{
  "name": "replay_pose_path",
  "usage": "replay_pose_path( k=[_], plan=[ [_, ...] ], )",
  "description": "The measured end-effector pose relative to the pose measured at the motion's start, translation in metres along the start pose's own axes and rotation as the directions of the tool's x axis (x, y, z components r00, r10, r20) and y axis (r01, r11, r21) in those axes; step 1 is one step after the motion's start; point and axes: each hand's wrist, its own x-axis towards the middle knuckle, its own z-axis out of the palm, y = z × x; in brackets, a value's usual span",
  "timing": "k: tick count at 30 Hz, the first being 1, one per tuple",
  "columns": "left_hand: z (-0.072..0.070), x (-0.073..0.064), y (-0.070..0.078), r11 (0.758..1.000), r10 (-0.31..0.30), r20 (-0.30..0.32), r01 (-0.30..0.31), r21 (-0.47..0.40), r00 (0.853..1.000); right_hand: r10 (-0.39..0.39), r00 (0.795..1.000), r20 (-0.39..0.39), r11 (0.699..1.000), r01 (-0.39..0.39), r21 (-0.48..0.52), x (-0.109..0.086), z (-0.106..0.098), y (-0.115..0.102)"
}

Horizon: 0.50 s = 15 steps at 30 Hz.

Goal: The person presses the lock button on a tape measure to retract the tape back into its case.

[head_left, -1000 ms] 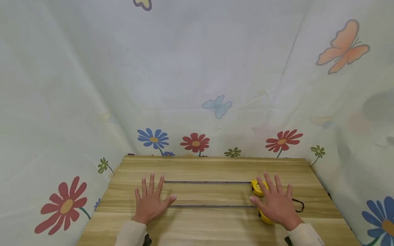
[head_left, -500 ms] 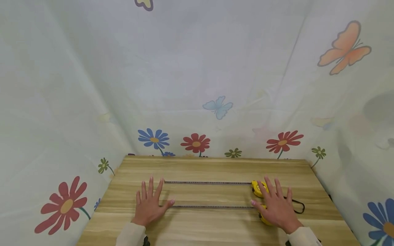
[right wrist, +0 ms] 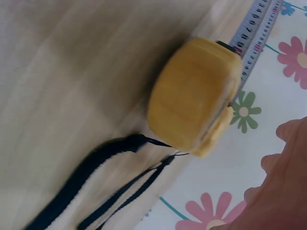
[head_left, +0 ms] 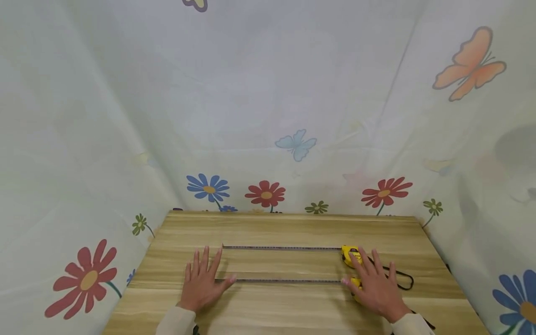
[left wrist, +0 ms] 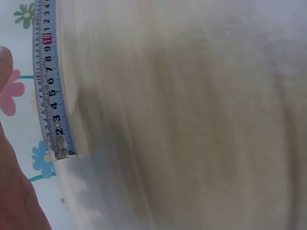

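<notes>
Two yellow tape measures lie on a wood-grain table, their blades drawn out leftward in two roughly parallel lines. The farther tape measure (head_left: 348,256) is partly behind my right fingertips; its blade (head_left: 280,247) ends near my left fingertips. My right hand (head_left: 378,291) is spread over the nearer tape measure (head_left: 355,282) and covers much of it. The nearer blade (head_left: 289,280) runs to my left hand (head_left: 202,287), which has its fingers spread too. A tape measure case (right wrist: 192,96) fills the middle of the right wrist view. Neither hand grips anything; contact cannot be told.
A black wrist strap (head_left: 404,280) loops out right of the farther tape measure. Another black strap (right wrist: 96,167) trails from the case in the right wrist view. A white curtain (head_left: 268,116) with flowers and butterflies encloses the table (head_left: 284,307) at the back and sides.
Both spread hands have drawn back slightly toward me, uncovering a little more of the farther tape measure. The tape measures and blades have stayed in place.
</notes>
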Motion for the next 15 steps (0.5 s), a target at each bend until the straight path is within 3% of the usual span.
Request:
replay_pose_path(
  k=[11, 15],
  plan=[
    [0.003, -0.012, -0.003, 0.999, 0.036, 0.005, -0.036, 0.007, 0.999, -0.053, 0.999, -0.014, 0.999, 0.052, -0.009, -0.009, 0.013, 0.008],
    [0.005, -0.017, -0.005, 0.998, 0.065, -0.022, -0.066, -0.013, 0.998, -0.058, 0.998, 0.003, 0.998, 0.058, -0.015, -0.013, 0.018, 0.01]
  ],
)
